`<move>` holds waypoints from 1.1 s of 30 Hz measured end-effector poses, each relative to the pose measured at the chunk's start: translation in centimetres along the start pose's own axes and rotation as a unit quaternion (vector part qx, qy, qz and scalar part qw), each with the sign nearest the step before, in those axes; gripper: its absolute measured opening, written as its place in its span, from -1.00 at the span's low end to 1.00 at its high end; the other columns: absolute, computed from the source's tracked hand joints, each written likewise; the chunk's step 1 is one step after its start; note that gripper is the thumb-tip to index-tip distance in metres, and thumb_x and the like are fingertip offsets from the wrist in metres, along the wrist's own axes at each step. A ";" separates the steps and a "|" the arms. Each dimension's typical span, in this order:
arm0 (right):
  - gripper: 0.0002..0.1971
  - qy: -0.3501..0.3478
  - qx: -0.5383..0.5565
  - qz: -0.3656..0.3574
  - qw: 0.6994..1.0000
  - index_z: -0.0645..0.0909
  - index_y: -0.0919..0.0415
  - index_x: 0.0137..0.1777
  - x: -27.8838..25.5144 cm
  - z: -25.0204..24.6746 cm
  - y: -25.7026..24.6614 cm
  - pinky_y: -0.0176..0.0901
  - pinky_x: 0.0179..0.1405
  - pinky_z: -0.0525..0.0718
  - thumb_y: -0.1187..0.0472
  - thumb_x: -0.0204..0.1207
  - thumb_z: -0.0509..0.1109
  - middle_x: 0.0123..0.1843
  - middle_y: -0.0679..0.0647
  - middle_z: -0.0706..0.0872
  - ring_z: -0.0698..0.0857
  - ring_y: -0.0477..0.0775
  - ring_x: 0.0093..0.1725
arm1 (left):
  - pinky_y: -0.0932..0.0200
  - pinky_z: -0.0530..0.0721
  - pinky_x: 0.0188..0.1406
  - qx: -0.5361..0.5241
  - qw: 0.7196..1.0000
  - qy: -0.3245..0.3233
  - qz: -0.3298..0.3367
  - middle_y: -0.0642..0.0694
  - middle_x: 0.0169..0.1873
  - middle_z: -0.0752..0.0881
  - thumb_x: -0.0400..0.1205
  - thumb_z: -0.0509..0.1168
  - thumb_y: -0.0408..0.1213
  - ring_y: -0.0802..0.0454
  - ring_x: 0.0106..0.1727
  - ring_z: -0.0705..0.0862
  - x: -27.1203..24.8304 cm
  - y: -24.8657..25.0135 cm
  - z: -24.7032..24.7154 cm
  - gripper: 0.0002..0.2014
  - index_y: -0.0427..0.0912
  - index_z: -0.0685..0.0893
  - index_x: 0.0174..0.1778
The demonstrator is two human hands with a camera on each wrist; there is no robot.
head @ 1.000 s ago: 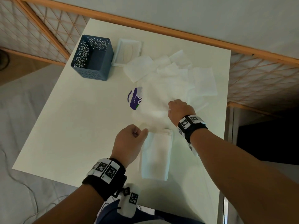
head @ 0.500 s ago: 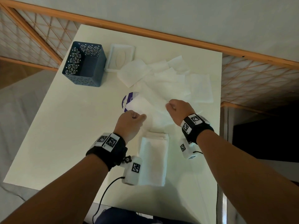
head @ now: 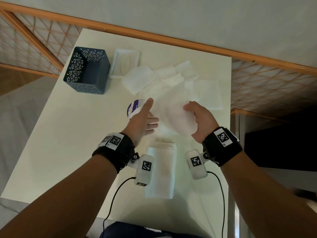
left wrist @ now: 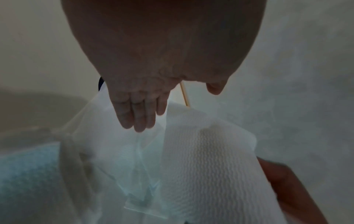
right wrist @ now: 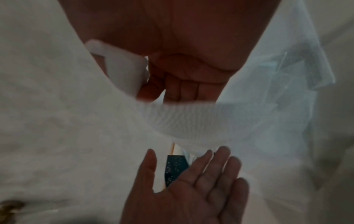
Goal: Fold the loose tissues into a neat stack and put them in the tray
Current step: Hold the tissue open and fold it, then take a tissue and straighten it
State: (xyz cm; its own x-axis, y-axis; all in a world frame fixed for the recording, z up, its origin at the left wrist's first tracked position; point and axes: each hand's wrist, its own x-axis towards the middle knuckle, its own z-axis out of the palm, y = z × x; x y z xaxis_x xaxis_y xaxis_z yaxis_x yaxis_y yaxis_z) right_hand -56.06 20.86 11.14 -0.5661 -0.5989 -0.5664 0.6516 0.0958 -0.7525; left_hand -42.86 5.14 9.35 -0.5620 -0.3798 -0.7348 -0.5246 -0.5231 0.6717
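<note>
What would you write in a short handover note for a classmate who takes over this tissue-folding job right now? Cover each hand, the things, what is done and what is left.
Right hand: pinches a lifted tissue, mid-fold, above the table.
Left hand: open, fingers straight, palm toward that tissue.
Folded stack: on the table near the person, between the wrists.
Loose tissues: spread over the far side of the table.
Blue tray: far left; no tissues seen in it.
Done: a few tissues folded and stacked.
Left: finish this fold, fold the rest, move the stack into the tray.
</note>
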 end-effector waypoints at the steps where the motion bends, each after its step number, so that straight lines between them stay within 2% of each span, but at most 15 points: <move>1: -0.81 -0.021 0.029 0.002 0.999 0.76 0.22 -0.06 -0.4 0.0 -0.1 -0.03 -0.01 0.73 0.20 0.37 0.42 -0.03 0.15 0.82 0.79 0.19 -0.03 | -0.06 0.72 0.34 -0.020 0.999 -0.036 -0.018 -0.13 0.27 0.85 0.64 0.19 0.52 -0.06 0.24 0.86 -0.3 0.1 0.0 -0.22 -0.12 0.67 0.43; 2: -0.74 -0.038 0.049 0.003 0.998 0.74 0.26 0.04 -0.7 0.1 0.0 -0.02 0.01 0.75 0.20 0.39 0.41 0.02 0.18 0.81 0.79 0.21 0.02 | -0.05 0.70 0.38 -0.038 0.996 -0.073 -0.028 -0.13 0.29 0.85 0.65 0.15 0.52 -0.06 0.28 0.84 -0.5 0.2 0.0 -0.22 -0.08 0.67 0.46; 4: -0.67 -0.053 0.079 0.004 0.995 0.70 0.29 0.18 -1.3 0.2 0.0 0.07 0.12 0.75 0.20 0.44 0.40 0.12 0.23 0.80 0.79 0.27 0.11 | -0.05 0.64 0.46 -0.076 0.991 -0.109 -0.019 -0.12 0.35 0.82 0.72 0.19 0.37 -0.05 0.37 0.80 -1.0 0.1 0.3 -0.35 -0.04 0.66 0.54; 6: -0.69 -0.060 0.086 0.000 0.995 0.71 0.32 0.20 -1.7 0.2 0.1 0.15 0.23 0.73 0.23 0.51 0.35 0.18 0.29 0.80 0.79 0.31 0.18 | -0.04 0.65 0.45 -0.109 0.989 -0.099 0.022 -0.11 0.41 0.78 0.78 0.30 0.07 -0.05 0.39 0.78 -1.4 0.1 0.6 -0.48 -0.10 0.62 0.61; 8: -0.68 -0.067 0.073 -0.014 0.995 0.66 0.36 0.31 -1.8 0.0 0.3 0.20 0.30 0.69 0.27 0.60 0.31 0.27 0.35 0.76 0.76 0.34 0.26 | -0.10 0.68 0.45 -0.115 0.987 -0.086 0.075 -0.16 0.43 0.77 0.81 0.31 -0.16 -0.15 0.43 0.76 -1.7 0.0 0.5 -0.56 -0.21 0.62 0.60; 10: -0.69 -0.042 0.055 -0.023 0.997 0.65 0.29 0.30 -1.8 -0.1 0.2 0.25 0.31 0.69 0.23 0.58 0.40 0.24 0.29 0.77 0.77 0.32 0.23 | -0.26 0.65 0.52 -0.096 0.987 -0.078 0.102 -0.29 0.39 0.78 0.81 0.34 -0.21 -0.23 0.39 0.76 -2.1 0.1 0.2 -0.63 -0.28 0.69 0.51; 12: -0.73 -0.019 0.035 -0.027 0.999 0.70 0.25 0.21 -1.6 0.0 0.1 0.34 0.33 0.69 0.21 0.54 0.50 0.19 0.26 0.79 0.78 0.30 0.18 | -0.47 0.57 0.55 -0.060 0.990 -0.056 0.115 -0.41 0.32 0.77 0.71 0.46 -0.08 -0.26 0.22 0.77 -2.4 0.4 -0.3 -0.65 -0.22 0.80 0.32; 14: -0.90 -0.009 -0.013 -0.047 0.999 0.71 0.24 0.12 -1.7 0.0 -0.1 0.22 0.17 0.78 0.31 0.64 0.47 0.11 0.23 0.83 0.81 0.25 0.07 | -0.45 0.58 0.52 -0.025 0.990 -0.046 0.129 -0.35 0.29 0.80 0.64 0.53 0.00 -0.26 0.17 0.78 -3.0 1.0 -0.7 -0.70 -0.09 0.87 0.19; 16: -0.88 0.006 -0.076 -0.067 0.995 0.71 0.20 0.06 -1.8 0.1 -0.2 0.06 -0.04 0.79 0.41 0.68 0.39 0.02 0.20 0.85 0.81 0.21 -0.04 | -0.30 0.68 0.48 -0.021 0.988 -0.071 0.137 -0.25 0.30 0.83 0.70 0.50 -0.11 -0.25 0.30 0.81 -3.6 1.5 -1.0 -0.72 -0.09 0.82 0.30; 18: -0.84 0.014 -0.107 -0.077 0.991 0.72 0.17 0.02 -1.9 0.1 -0.3 0.09 -0.04 0.76 0.42 0.67 0.38 -0.02 0.22 0.84 0.79 0.24 -0.07 | -0.20 0.72 0.43 -0.020 0.984 -0.099 0.148 -0.20 0.34 0.81 0.74 0.42 -0.33 -0.25 0.38 0.78 -3.9 1.9 -1.4 -0.65 -0.17 0.71 0.47; 22: -0.79 -0.009 -0.104 -0.063 0.993 0.71 0.11 0.03 -2.3 0.0 -0.8 0.07 -0.07 0.77 0.44 0.68 0.37 -0.01 0.22 0.85 0.78 0.24 -0.11 | -0.32 0.68 0.48 0.003 0.981 -0.088 0.174 -0.27 0.36 0.79 0.71 0.33 -0.58 -0.34 0.41 0.74 -3.9 2.1 -2.4 -0.57 -0.27 0.65 0.52; 26: -0.77 -0.022 -0.100 -0.073 0.992 0.69 0.12 0.02 -2.7 -0.2 -0.8 0.10 -0.01 0.77 0.49 0.67 0.37 -0.01 0.20 0.86 0.79 0.24 -0.09 | -0.34 0.67 0.49 0.028 0.976 -0.097 0.194 -0.25 0.35 0.80 0.66 0.42 -0.54 -0.33 0.40 0.75 -4.6 2.2 -3.1 -0.59 -0.19 0.71 0.43; 30: -0.71 -0.020 -0.103 -0.089 0.990 0.73 0.10 0.20 -3.1 -0.3 -0.3 0.17 0.15 0.77 0.48 0.70 0.35 0.08 0.14 0.88 0.83 0.19 0.02 | -0.41 0.60 0.53 0.085 0.964 -0.106 0.229 -0.32 0.30 0.81 0.59 0.43 -0.41 -0.50 0.34 0.73 -5.1 1.8 -4.1 -0.61 -0.25 0.75 0.36; 32: -0.71 -0.024 -0.100 -0.085 0.991 0.73 0.07 0.14 -3.3 -0.3 0.1 0.13 0.11 0.78 0.48 0.72 0.33 0.07 0.10 0.88 0.83 0.16 0.00 | -0.36 0.63 0.49 0.115 0.954 -0.105 0.256 -0.34 0.19 0.84 0.59 0.44 -0.34 -0.56 0.18 0.76 -5.3 1.6 -4.3 -0.67 -0.11 0.83 0.29; 33: -0.71 -0.028 -0.099 -0.082 0.991 0.72 0.04 0.08 -3.4 -0.3 0.3 0.11 0.08 0.78 0.48 0.72 0.32 0.05 0.10 0.87 0.82 0.16 -0.01 | -0.26 0.66 0.39 0.126 0.950 -0.098 0.270 -0.30 0.10 0.86 0.59 0.45 -0.29 -0.51 0.02 0.74 -5.4 1.5 -4.3 -0.69 0.01 0.86 0.24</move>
State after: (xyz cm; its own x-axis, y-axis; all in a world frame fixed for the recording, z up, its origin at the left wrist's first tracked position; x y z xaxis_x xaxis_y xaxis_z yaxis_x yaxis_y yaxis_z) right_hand -54.13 23.17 12.76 -0.6239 -0.6615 -0.4162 0.4386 0.1445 -0.8870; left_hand -37.82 3.16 13.92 -0.8874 -0.3791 -0.2623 -0.2490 -0.0848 0.9648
